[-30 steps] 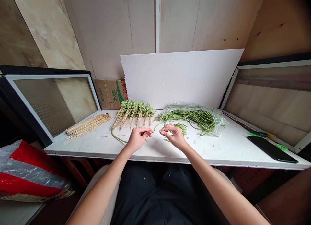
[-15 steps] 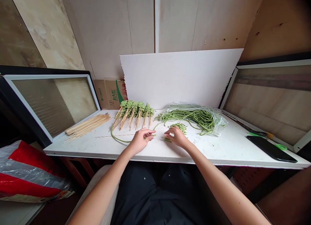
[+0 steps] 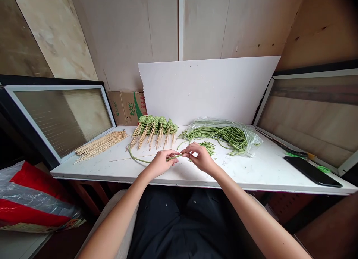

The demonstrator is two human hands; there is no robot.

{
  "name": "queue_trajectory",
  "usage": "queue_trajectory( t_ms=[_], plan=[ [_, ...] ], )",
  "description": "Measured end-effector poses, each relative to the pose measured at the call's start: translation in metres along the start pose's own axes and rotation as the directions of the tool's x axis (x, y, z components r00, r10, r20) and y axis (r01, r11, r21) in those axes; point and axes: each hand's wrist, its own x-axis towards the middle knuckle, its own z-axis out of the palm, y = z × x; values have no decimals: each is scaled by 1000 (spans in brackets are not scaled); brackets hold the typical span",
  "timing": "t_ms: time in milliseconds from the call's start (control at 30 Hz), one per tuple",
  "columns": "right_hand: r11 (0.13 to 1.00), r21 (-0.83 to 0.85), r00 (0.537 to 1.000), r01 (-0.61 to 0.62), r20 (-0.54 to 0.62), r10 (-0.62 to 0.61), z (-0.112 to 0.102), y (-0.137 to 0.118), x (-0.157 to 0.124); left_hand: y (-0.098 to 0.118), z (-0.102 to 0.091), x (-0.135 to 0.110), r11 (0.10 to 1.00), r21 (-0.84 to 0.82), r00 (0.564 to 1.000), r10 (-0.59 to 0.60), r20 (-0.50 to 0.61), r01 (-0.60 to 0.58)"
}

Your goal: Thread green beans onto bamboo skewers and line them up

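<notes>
With my left hand I have a long, slim green bean clamped between thumb and fingers; its loose length curves out to the left over the white, flat worktop. My right hand has its thumb and fingertips pinched together on the bean's near end, so the stalk bridges the small gap between my hands, just above the worktop. I judge the step in hand to be working that end of the bean. From here a move would call for a steady left hold and a short, controlled action of the right fingertips, since so thin a stalk could slip or bend. Just beyond my right hand lies a small heap of short green bean pieces, within easy reach.
</notes>
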Motion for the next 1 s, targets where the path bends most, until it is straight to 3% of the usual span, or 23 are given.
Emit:
queue_trajectory(
  t_ms=[167,300,433,633,800,900,1000],
  plan=[
    [996,-73,998,53,42,-50,-10,-6,3,2,-4,0,1000,11,999,-4,-47,4],
    [984,-94,986,154,75,-147,-4,-11,2,7,-1,-2,1000,4,998,19,-56,-18],
    [980,-119,987,161,28,-159,5,-12,0,11,2,-4,998,37,997,55,-46,-53],
    [989,124,991,81,-118,-67,18,-11,-3,15,5,-4,986,50,984,165,-71,-162],
    [950,313,991,1,-129,41,19,-4,-2,13,2,-2,972,-75,971,216,-99,-224],
    [975,212,989,-69,-116,95,10,11,-2,11,-2,0,981,-49,976,181,-124,-188],
    [985,-89,986,-145,-94,137,-1,35,-4,8,-3,1,987,36,978,160,-135,-157]
  ],
)
